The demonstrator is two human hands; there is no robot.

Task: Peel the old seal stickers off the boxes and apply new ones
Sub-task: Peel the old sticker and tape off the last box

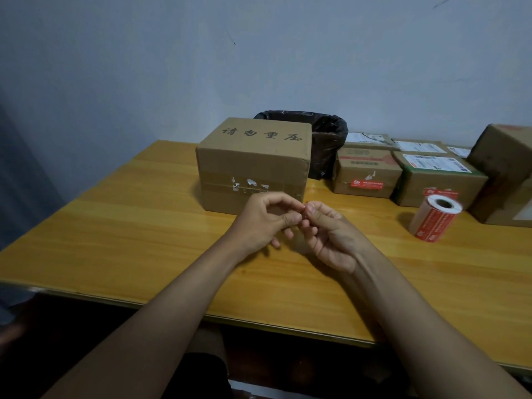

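On the yellow wood-grain table (121, 226) a brown cardboard box with black printed characters on its top (253, 162) stands a little beyond the hands, its taped near face toward the viewer. That face carries white torn paper scraps of an old seal sticker (249, 184) along the tape seam, just above where the hands meet.

The left hand (264, 223) and the right hand (331, 237) are held together above the table, in front of the box and not touching it. The thumb and forefinger of each hand are curled in and meet tip to tip around a tiny reddish scrap of sticker (304, 211); the scrap is too small to tell more about it. The other fingers of both hands are loosely curled below.

To the right, near the table's right side, a white roll of red printed seal stickers (436, 220) stands tilted on the tabletop, apart from the hands. Behind it a row of smaller brown cardboard boxes with white shipping labels (403, 171) sits at the far right; one of them bears a red seal sticker (367, 184) on its near face. A bin lined with a black plastic bag (325, 139) stands just behind the lettered box, against the pale blue-grey wall (172, 67).
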